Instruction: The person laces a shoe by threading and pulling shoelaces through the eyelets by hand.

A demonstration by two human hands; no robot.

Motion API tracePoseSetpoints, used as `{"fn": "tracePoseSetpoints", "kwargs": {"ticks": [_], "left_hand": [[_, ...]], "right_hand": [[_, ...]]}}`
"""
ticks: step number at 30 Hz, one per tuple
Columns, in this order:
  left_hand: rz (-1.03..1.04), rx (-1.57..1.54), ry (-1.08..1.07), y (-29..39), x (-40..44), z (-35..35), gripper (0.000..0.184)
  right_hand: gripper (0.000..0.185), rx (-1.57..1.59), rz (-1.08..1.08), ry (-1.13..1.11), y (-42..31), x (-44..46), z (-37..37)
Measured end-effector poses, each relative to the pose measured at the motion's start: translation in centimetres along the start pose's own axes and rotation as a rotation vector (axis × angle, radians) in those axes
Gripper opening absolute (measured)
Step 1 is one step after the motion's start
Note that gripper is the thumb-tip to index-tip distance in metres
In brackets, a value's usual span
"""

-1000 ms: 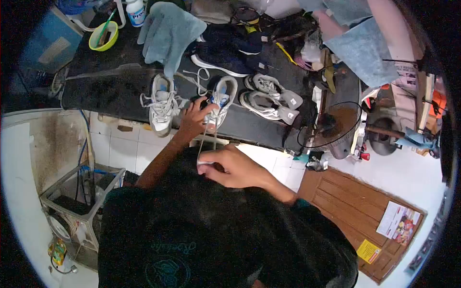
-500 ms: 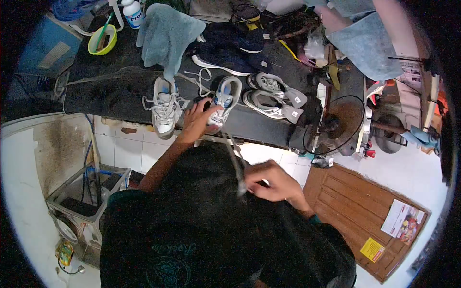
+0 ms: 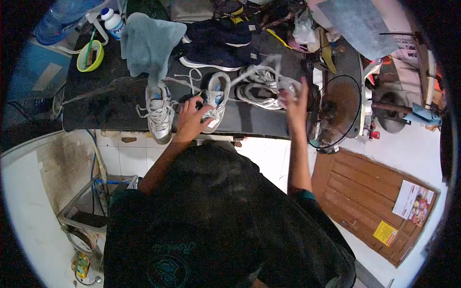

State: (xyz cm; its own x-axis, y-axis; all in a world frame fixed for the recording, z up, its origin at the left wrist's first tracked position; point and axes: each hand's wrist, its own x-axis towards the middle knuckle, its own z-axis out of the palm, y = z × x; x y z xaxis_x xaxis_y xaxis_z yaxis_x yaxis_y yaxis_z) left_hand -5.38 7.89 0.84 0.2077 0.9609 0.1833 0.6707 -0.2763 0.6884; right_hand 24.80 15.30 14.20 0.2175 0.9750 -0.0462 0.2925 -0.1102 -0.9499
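Note:
A white lace-up sneaker with a blue inner label stands on the dark bench. My left hand holds its left side, thumb over the front and fingers beside the laces. A pale shoelace, blurred by motion, runs from this sneaker up and right through the air towards my right hand. That hand is smeared too, but its thumb and fingers appear to pinch the lace, in front of a pair of grey-white shoes. A second white sneaker, laces loose, stands left of my left hand.
Behind lie dark navy shoes and a grey-blue cloth. A yellow-green bowl with a green-handled brush and a white bottle stand at the back left. A fan is to the right, above a brown wooden door.
My right hand has swung from in front of my torso up and right over the bench, the shoelace following. My left hand stays on the sneaker. The camera view has shifted slightly.

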Motion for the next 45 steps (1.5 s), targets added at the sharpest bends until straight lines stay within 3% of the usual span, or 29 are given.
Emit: {"fn": "tracePoseSetpoints", "kwargs": {"ticks": [1,2,3,5,7,10,16,26,29,34,37,38,41,45], "left_hand": [[0.011,0.023,-0.020,0.1,0.0,-0.2,0.035],[0.022,0.045,-0.041,0.2,0.0,-0.3,0.032],[0.033,0.066,-0.061,0.4,0.1,-0.5,0.030],[0.055,0.071,-0.046,0.6,0.5,-0.5,0.022],[0.064,0.090,-0.051,0.6,0.6,-0.1,0.020],[0.069,0.100,-0.030,0.7,1.3,0.4,0.017],[-0.008,0.059,-0.117,0.6,1.6,0.8,0.015],[0.041,-0.119,-0.073,-0.9,-0.4,0.8,0.026],[0.040,-0.087,-0.068,-1.6,-1.1,1.7,0.039],[-0.176,-0.035,-0.081,0.8,-1.2,1.2,0.075],[-0.183,-0.056,-0.039,1.4,-1.3,1.3,0.089],[-0.171,-0.072,-0.018,1.5,-1.3,1.3,0.092],[-0.208,0.008,-0.109,1.8,-1.3,0.9,0.101],[-0.252,0.054,-0.165,2.2,-1.1,0.7,0.102]], "right_hand": [[0.051,-0.192,-0.129,-0.083,4.3,-0.2,0.4],[0.041,-0.429,-0.173,-0.128,4.2,-2.0,2.0],[0.034,-0.196,-0.129,-0.257,4.9,-3.4,4.2],[0.028,-0.450,-0.209,-0.336,6.1,-6.5,7.5],[0.022,-0.517,-0.125,-0.444,7.8,-8.0,9.8],[0.020,-0.492,-0.054,-0.460,9.2,-8.5,11.7],[0.015,-0.632,-0.353,-0.393,10.7,-8.5,12.5],[0.014,-0.717,-0.501,-0.486,10.4,-7.3,12.3],[0.013,-0.748,-0.533,-0.551,10.0,-6.8,12.5],[0.016,-0.837,-0.497,-0.658,9.0,-6.1,12.9],[0.025,-0.948,-0.687,-0.592,10.2,-6.5,13.3],[0.037,-1.029,-0.728,-0.595,10.6,-6.7,13.3],[0.043,-1.134,-0.832,-0.505,10.7,-7.3,13.4],[0.043,-1.189,-0.488,-0.771,6.1,-7.2,14.2]]}}
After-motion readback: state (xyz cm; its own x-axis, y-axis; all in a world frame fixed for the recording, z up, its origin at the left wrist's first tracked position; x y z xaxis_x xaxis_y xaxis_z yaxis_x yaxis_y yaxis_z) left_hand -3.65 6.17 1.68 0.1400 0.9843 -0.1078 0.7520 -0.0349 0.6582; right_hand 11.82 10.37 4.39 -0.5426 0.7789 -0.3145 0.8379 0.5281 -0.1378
